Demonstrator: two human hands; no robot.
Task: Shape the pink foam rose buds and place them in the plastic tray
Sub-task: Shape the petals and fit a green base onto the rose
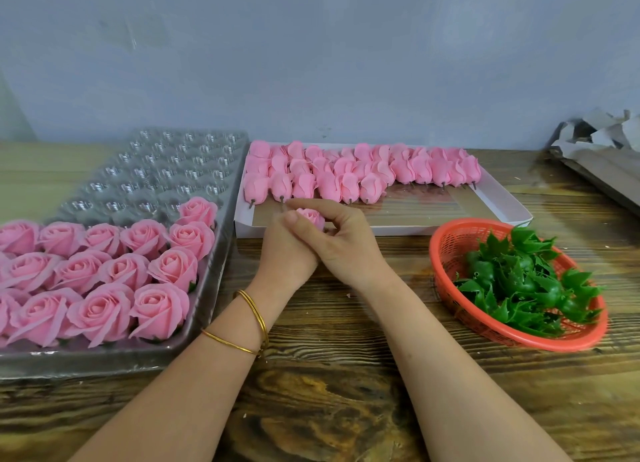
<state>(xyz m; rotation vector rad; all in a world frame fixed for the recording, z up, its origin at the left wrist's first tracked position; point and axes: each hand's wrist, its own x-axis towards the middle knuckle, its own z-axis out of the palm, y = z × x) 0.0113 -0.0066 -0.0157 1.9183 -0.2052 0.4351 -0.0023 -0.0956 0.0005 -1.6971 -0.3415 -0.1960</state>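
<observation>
Your left hand (285,253) and right hand (346,243), fingers curled, together pinched one pink rose bud (310,216) above the surface (346,392), between plastic tray (156,170) and red basket (446,240).

Both hands meet at mid-worktop (346,399), a dark wood-grain surface. Left hand (287,253) and right hand (349,247) together grip one pink foam rose bud (310,216); right fingers (311,205) curl over its top.

To the left is a clear plastic tray (156,172), its near rows filled with opened pink roses (104,271).

Behind the hands, a shallow white box (502,202) holds closed buds (346,176) lying in rows, stems toward the person.

To the right, a red mesh basket (450,250) holds green plastic calyxes (526,281).

Two gold bangles (254,318) sit on the left wrist.
</observation>
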